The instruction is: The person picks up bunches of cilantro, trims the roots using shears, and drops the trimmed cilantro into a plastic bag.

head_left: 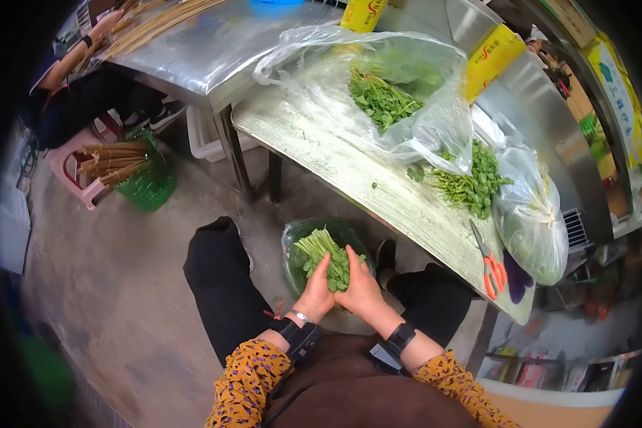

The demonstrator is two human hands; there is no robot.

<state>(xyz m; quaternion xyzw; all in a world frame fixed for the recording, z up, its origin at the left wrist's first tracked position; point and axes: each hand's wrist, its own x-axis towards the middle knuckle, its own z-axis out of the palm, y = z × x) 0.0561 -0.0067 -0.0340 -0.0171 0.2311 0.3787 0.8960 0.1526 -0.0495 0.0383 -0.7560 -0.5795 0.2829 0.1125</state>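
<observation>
Between my two hands I hold a bunch of leafy green herbs (319,251) that looks like cilantro, its pale stem ends pointing up and left. My left hand (318,291) wraps the near left side of the bunch. On the right side my right hand (362,289) is closed around it, thumb raised. Directly beneath is a green bin (290,246) lined with clear plastic, on the floor between my legs; its contents are mostly hidden by my hands. On the board to the right lie a loose pile of herbs (478,178) and orange-handled scissors (493,274), the blades slightly apart.
A long pale board (321,150) crosses at the right. It bears an open plastic bag (292,60) of herbs and a tied plastic bag (531,221). At left, a person handles sticks (157,28) on a metal table (214,57), near a pink stool (68,160) and green basket (153,189).
</observation>
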